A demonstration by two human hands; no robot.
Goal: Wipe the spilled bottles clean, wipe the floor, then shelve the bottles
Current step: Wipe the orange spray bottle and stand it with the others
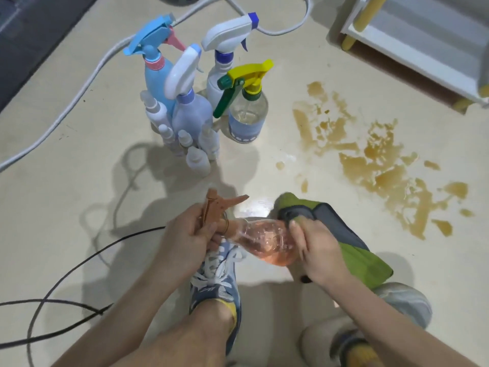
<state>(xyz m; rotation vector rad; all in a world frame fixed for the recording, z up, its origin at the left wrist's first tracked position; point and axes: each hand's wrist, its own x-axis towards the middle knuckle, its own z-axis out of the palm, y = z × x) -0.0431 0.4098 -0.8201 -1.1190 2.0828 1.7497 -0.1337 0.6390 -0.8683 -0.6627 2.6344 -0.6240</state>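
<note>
Over the blue shoe, the left hand grips the orange-topped bottle by its neck, sideways above the floor. The right hand clutches the green cloth round its base. Best to turn the bottle steadily, wiping base to nozzle.

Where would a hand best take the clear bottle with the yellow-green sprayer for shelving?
Probably its neck under the yellow head, from the right: the bottle stands upright, its green trigger hangs left, and other spray bottles crowd that side.
</note>
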